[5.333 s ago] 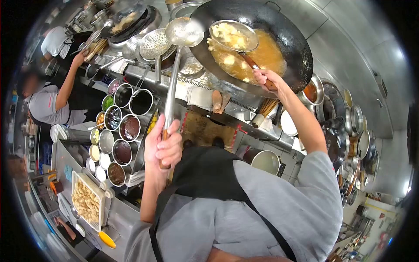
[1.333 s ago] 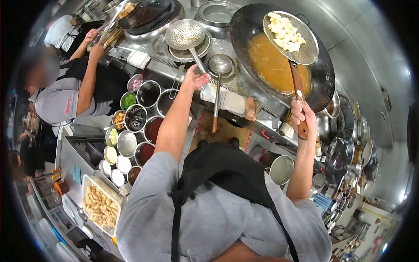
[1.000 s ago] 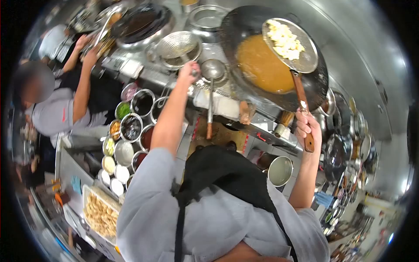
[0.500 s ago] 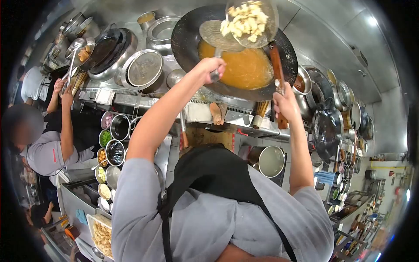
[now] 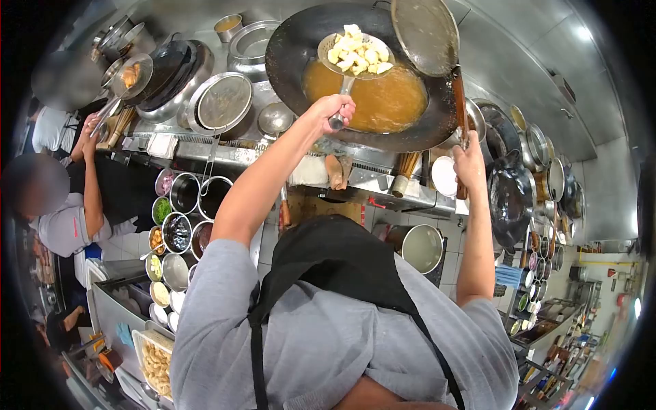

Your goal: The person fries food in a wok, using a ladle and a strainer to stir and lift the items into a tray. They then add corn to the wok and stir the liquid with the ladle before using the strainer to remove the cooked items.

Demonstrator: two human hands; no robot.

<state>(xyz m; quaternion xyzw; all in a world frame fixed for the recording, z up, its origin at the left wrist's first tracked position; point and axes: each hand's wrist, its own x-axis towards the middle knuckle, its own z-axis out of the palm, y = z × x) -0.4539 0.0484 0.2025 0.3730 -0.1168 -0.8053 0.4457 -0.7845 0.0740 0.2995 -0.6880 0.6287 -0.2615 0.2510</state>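
The left hand [image 5: 335, 111] has its fingers curled round the metal handle of a round, perforated steel skimmer [image 5: 346, 73]. Just beyond that hand, the skimmer carries a heap of pale yellow, chunky food pieces [image 5: 357, 53] above a large, round, black metal wok [image 5: 287, 68]. Brown, cloudy liquid [image 5: 369, 102] lies in the bottom of the wok.

To its right, the right hand [image 5: 469, 162] is closed round the long brown wooden handle of a round, fine-mesh metal strainer [image 5: 425, 35], whose mesh end is ahead of the hand, at the wok's far right side. A white round bowl [image 5: 444, 175] is just left of this hand; nearer the body, a deep steel pot [image 5: 421, 248] holds greyish liquid.

Left of the left hand, a steel ladle [image 5: 275, 119] rests on the steel worktop [image 5: 239, 154]. Further left, a round mesh sieve [image 5: 224, 101] sits over a metal bowl.

Back toward the body on that side stand round steel containers: one of chopped greens [image 5: 162, 210], one of pinkish-purple pieces [image 5: 164, 182] and one of glossy black contents [image 5: 176, 232]. Beyond them, a white plastic basket [image 5: 141, 345] holds pale tan pieces [image 5: 156, 365]. At far left, a co-worker's hands [image 5: 89, 133] hold a strainer with orange-brown pieces [image 5: 130, 75].
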